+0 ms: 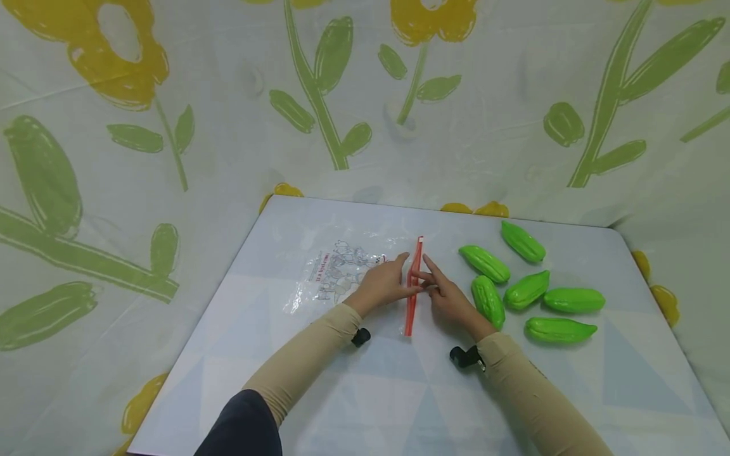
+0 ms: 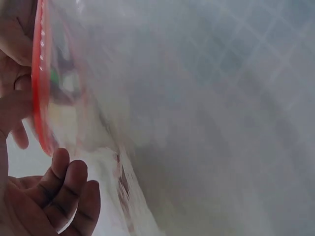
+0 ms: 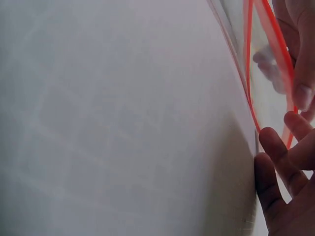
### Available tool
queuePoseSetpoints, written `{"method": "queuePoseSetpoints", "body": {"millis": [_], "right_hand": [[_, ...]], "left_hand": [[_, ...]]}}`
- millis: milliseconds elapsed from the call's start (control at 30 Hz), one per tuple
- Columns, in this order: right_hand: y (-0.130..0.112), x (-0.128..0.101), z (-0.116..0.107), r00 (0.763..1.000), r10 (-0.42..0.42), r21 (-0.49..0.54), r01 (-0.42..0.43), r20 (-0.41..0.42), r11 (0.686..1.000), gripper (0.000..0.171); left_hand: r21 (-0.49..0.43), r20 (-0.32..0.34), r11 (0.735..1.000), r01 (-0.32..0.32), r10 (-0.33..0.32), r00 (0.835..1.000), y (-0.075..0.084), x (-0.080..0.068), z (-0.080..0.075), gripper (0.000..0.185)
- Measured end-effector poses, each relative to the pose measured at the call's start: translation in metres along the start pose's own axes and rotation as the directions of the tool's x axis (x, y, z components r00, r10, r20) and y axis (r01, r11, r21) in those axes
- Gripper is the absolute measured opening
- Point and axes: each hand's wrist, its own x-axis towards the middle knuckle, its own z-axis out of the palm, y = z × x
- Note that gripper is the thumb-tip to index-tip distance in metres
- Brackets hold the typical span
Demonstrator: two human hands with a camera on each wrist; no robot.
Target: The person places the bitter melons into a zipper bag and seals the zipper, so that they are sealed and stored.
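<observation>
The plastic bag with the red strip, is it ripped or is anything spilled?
Nothing stands out. The plastic bag lies flat on the table, with no rip showing. The left hand and right hand pinch its red strip. Six green vegetables lie beside it, none inside.

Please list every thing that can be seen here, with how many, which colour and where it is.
bag: 1, clear plastic with a print, flat on the table, left of centre.
seal strip: 1, red-orange, along the bag's right edge, between both hands; it looks partly opened in the right wrist view.
gourds: 6, green, loose on the table right of the bag.
table: 1, pale blue-white with faint triangles.
cloth: white with yellow flowers and green leaves, hung behind and beside the table.
wrist cameras: 2, black, one under each wrist.
left hand: 1, pinches the seal strip.
right hand: 1, its fingers pinch the seal strip.
</observation>
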Motion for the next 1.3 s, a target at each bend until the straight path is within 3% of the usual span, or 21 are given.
{"method": "queuePoseSetpoints", "body": {"millis": [267, 533, 733, 933, 1067, 1300], "right_hand": [[0.003, -0.001, 0.0, 1.0, -0.024, -0.008, 0.024, -0.003, 1.0, 0.082], [-0.002, 0.002, 0.002, 0.997, 0.047, 0.005, -0.047, -0.059, 0.999, 0.054], [-0.01, 0.007, 0.004, 0.995, 0.096, 0.015, -0.095, -0.03, 0.995, 0.037], [-0.015, 0.011, 0.004, 0.99, 0.141, 0.022, -0.141, -0.016, 0.99, 0.031], [-0.017, 0.012, 0.003, 0.985, 0.166, 0.017, -0.165, -0.054, 0.986, 0.03], [-0.009, 0.011, 0.0, 0.946, 0.278, 0.031, -0.277, -0.164, 0.96, 0.033]], "left_hand": [[-0.048, -0.007, 0.999, 0.015, -0.015, 1.0, 0.001, -0.001, 0.001, 0.079], [-0.066, -0.041, 0.998, 0.006, -0.009, 0.999, -0.003, -0.003, 0.0, 0.082], [-0.083, -0.072, 0.996, -0.029, 0.023, 0.997, -0.002, -0.005, -0.004, 0.084], [-0.097, -0.093, 0.993, -0.062, 0.053, 0.994, -0.001, -0.008, -0.005, 0.082], [-0.094, -0.126, 0.992, -0.08, 0.068, 0.99, -0.002, -0.011, -0.008, 0.08], [-0.135, -0.166, 0.988, -0.077, 0.054, 0.985, -0.01, -0.015, -0.018, 0.076]]}}
